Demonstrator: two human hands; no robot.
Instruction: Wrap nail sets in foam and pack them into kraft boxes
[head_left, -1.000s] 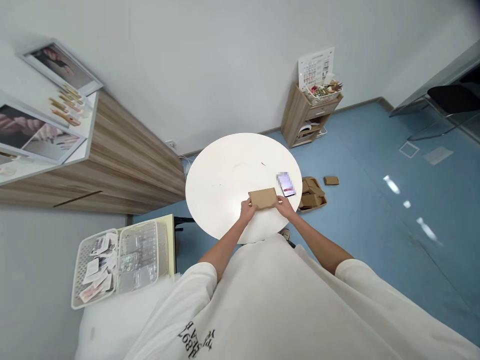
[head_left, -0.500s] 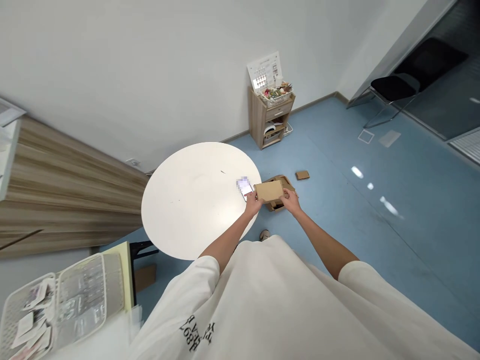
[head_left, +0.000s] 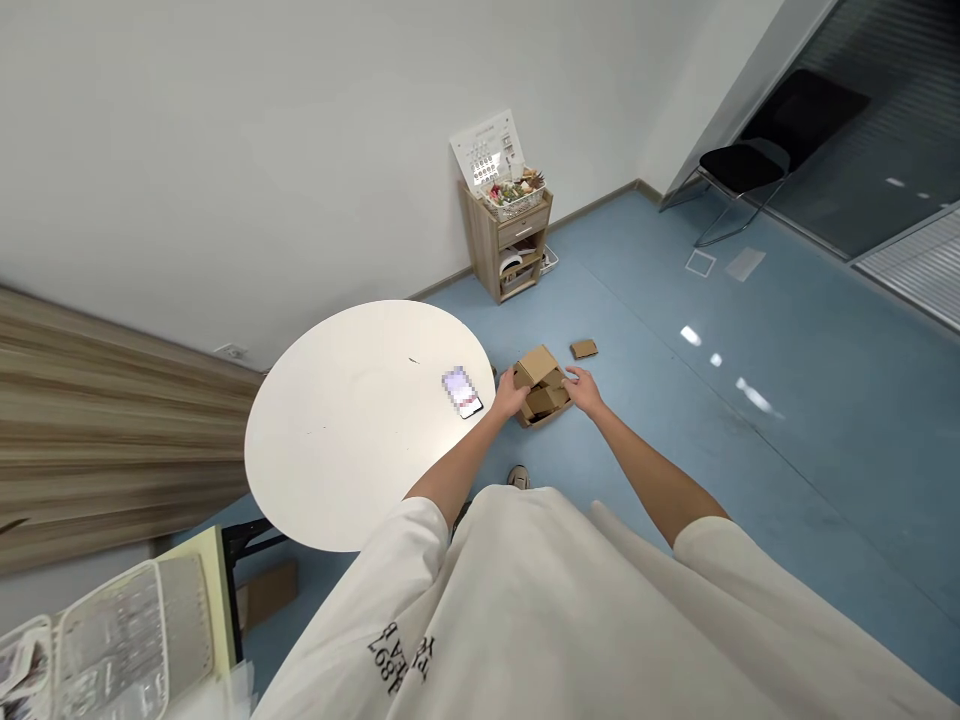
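A cardboard carton (head_left: pixel 544 418) stands open on the floor beyond my feet, with brown cardboard pieces inside. At its far left a light-brown small cardboard box (head_left: pixel 538 362) sits tilted between my hands. My left hand (head_left: pixel 510 393) is by the carton's left side, fingers and thumb apart, close to the small box; whether it touches is unclear. Over the carton's right edge, my right hand (head_left: pixel 583 388) has its fingers apart and holds nothing visible. Another small cardboard box (head_left: pixel 583 348) lies on the floor past the carton.
A round white table (head_left: pixel 352 400) is at my left, with a phone (head_left: pixel 461 392) near its right edge. Against the wall stands a wooden cabinet (head_left: pixel 487 245) bearing a basket (head_left: pixel 517 207). A black chair (head_left: pixel 742 168) is far right; plastic bins (head_left: pixel 112 640) are lower left.
Earlier both hands gripped the small cardboard box above the carton. Now it is lower and tilted, and my right hand has come away from it. The view has shifted right.
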